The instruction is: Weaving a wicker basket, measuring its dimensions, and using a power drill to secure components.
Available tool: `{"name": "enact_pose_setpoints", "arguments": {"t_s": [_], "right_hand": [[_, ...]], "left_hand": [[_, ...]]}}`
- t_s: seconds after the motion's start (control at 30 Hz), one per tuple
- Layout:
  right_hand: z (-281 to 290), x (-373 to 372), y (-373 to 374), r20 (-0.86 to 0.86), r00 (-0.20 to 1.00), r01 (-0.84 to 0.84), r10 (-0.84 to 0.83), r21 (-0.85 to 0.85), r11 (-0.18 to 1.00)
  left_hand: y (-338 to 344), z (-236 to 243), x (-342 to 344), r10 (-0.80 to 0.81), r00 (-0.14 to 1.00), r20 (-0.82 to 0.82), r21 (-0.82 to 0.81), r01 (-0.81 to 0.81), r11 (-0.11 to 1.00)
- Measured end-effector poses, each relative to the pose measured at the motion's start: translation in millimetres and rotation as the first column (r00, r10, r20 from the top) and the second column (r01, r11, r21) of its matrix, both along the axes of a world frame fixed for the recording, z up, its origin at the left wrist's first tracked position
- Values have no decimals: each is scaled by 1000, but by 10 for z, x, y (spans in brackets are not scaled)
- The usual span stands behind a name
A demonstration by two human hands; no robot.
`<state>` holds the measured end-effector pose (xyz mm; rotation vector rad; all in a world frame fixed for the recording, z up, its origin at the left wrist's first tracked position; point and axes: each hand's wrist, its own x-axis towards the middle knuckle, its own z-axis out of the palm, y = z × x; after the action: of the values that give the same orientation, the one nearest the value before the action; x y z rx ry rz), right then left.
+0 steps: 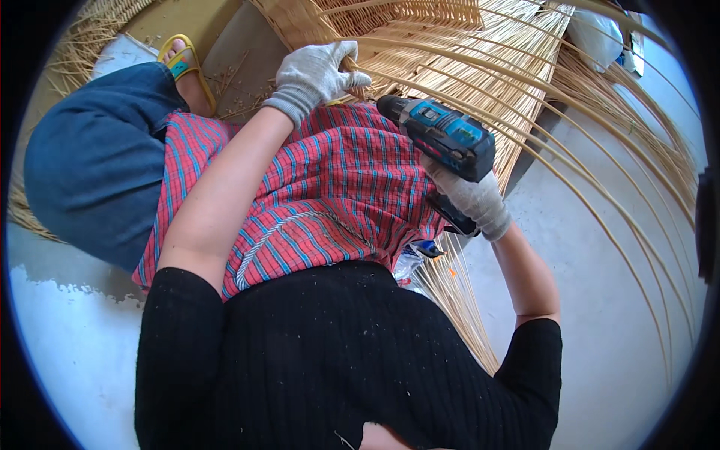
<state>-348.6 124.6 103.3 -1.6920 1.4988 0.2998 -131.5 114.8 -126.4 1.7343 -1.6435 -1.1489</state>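
Note:
My right hand (472,196), in a pale work glove, is wrapped round the grip of a blue and black cordless drill (448,133). The drill's chuck points left, toward my other hand; a bit is hard to make out. My left hand (315,76), gloved too, has its thumb and fingers closed on the near edge of a woven wicker basket (296,21). Long unwoven wicker rods (517,71) fan out from the basket to the right. Where the drill points, the basket's edge is partly hidden by my fingers.
A bundle of loose wicker rods (637,97) lies at the right, beside a clear plastic bag (596,37). More rods (459,292) lie on the pale floor (600,300) beneath my right arm. A red checked apron (300,180) covers my lap. Wicker scraps (82,45) lie at the upper left.

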Motion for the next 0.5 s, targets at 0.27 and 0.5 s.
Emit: {"name": "enact_pose_setpoints", "arguments": {"t_s": [0.27, 0.5], "right_hand": [[844, 165, -84, 28, 950, 307, -310, 70, 949], [1095, -363, 513, 293, 827, 518, -480, -66, 853]], "left_hand": [[-22, -81, 41, 87, 996, -34, 22, -86, 996], [-438, 252, -861, 119, 925, -360, -122, -173, 977]]}}
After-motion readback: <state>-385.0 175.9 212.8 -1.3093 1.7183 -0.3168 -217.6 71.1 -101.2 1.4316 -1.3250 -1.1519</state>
